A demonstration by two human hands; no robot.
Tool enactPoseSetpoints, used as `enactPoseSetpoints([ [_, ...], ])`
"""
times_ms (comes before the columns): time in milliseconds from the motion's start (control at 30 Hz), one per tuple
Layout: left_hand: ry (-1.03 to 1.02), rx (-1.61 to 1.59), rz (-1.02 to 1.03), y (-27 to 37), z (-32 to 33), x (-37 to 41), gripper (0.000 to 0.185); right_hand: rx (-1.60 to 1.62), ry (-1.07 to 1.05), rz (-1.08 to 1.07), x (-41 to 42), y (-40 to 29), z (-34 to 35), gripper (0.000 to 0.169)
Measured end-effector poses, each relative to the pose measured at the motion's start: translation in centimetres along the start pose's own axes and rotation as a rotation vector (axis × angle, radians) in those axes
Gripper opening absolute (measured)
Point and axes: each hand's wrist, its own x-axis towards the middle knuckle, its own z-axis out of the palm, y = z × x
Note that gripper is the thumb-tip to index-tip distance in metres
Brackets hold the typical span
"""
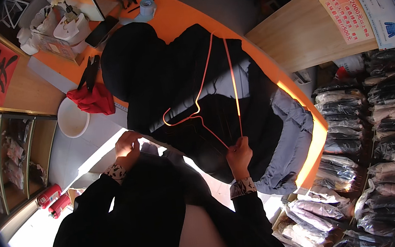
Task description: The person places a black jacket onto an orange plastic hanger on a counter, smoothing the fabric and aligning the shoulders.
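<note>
A black garment with a rounded, hood-like part is spread over an orange-topped counter. Grey quilted fabric lies along its right side, apparently lining. Above the garment is an orange-red wire clothes hanger, its hook pointing left. My right hand grips one corner of this hanger. By the garment's near left edge, my left hand has its fingers curled; whether anything is pinched in them is hidden.
A red cloth, dark-handled scissors, a phone and a label roll are on the counter. A white bucket stands left. Red fire extinguishers sit lower left. Plastic-wrapped garments fill the right side.
</note>
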Motion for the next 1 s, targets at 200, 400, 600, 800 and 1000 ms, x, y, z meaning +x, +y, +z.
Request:
enactPoseSetpoints([
  [200,-0.026,-0.036,-0.129,-1.3,-0.3,-0.5,0.016,0.104,-0.080,0.086,0.3,4.0,5.5,0.018],
  [400,0.052,0.010,-0.256,-3.4,-1.3,-2.7,0.016,0.207,0.023,-0.075,8.0,-4.4,0.7,0.020],
  [600,0.064,0.005,-0.228,-4.6,-0.8,-2.6,0.016,-0.236,-0.377,-0.169,2.0,1.6,9.6,0.018],
  [800,0.042,-0.048,-0.365,-4.8,-1.2,-3.3,0.018,0.538,0.005,-0.024,7.1,-2.9,5.6,0.022],
  [1000,0.071,-0.055,-0.477,-7.1,-0.3,-4.1,0.021,-0.036,-0.231,-0.201,6.2,-3.0,6.2,0.016],
])
